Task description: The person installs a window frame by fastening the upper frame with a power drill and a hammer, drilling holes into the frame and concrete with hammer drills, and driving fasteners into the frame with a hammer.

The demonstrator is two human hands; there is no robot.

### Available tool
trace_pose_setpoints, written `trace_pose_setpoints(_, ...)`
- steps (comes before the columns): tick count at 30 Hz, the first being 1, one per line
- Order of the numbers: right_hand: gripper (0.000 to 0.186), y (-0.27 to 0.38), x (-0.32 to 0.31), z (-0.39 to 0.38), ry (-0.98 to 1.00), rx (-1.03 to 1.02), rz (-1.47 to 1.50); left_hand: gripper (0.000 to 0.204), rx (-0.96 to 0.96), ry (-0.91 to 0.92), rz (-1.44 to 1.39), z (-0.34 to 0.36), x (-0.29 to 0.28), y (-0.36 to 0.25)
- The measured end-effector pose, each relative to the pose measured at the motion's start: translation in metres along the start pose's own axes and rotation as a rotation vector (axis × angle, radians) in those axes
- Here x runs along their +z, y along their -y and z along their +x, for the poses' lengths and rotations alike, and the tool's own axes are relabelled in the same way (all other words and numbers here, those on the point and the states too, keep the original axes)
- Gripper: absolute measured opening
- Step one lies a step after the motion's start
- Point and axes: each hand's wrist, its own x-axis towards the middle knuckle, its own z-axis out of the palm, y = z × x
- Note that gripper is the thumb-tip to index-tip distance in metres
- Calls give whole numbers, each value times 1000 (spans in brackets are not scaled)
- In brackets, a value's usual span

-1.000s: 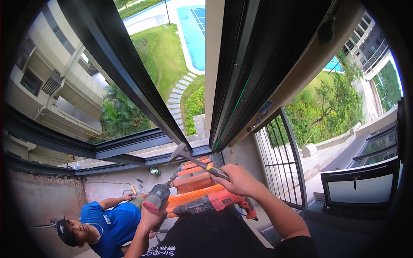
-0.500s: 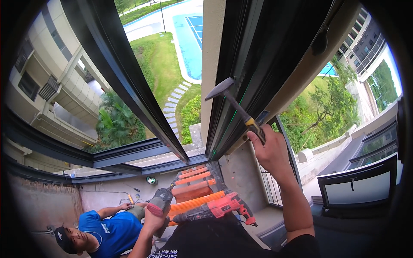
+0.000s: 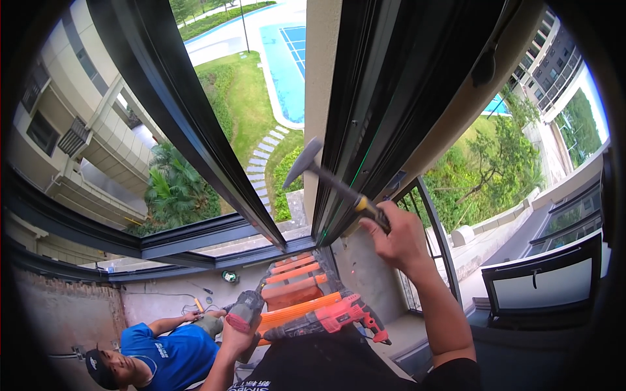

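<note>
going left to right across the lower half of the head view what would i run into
A co-worker in a blue shirt and black cap → the grey-and-red power tool in the bare left hand → the red-and-black pistol-grip drill → the bare right hand → the pale, black-framed panel with a dark handle

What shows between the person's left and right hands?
In the head view, the ladder's orange steps show between the left hand and right hand; a red drill sits lower in frame.
</note>
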Motion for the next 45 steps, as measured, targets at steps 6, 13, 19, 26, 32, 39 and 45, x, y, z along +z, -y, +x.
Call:
trace_pose_setpoints(6, 34, -2, 4, -17, 6, 180, 85, 30, 27, -1, 36, -2, -3, -7)
trace_pose_setpoints(13, 44, -41, 56, -96, 510, 177, 18, 32, 73, -34, 25, 15, -15, -24)
trace_pose_setpoints(19, 42, -54, 138, -130, 808, -172, -149, 13, 57, -46, -211, 25, -32, -48)
trace_pose_setpoints(26, 47, -66, 202, -140, 858, -134, -156, 17, -280, -17, -735, 14, -26, -46)
trace_pose_setpoints(32, 48, -102, 222, -96, 527, 301, -287, 17, -496, -151, -944, -23, -27, -26)
trace_pose_setpoints(39, 48, -165, 233, -50, 464, 369, -350, 16, -507, -238, -1015, -33, -31, -16)
trace_pose_setpoints(45, 52, -166, 241, -47, 486, 402, -340, 39, -480, -253, -890, -34, -34, -10)
